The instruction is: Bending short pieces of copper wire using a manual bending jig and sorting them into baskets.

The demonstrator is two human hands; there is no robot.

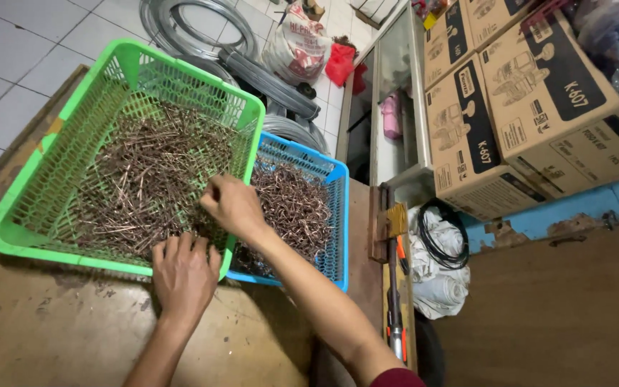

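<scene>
Where the green basket (59, 154) sits tilted on the wooden table (51, 337), copper-coloured nails (145, 179) fill it. Right hand (232, 206) reaches in, fingertips pinched together on nails. Left hand (184, 276) lies palm-down, fingers side by side, curled over the near rim. Blue basket (338, 215) of nails touches alongside.

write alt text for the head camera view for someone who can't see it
A person's two bare hands reach into a green plastic basket full of short copper-coloured metal pieces on a worn wooden table: the left hand rests on the near rim, the right hand picks among the pieces. A blue basket of bent pieces sits beside it, with cardboard boxes at the right.
</scene>
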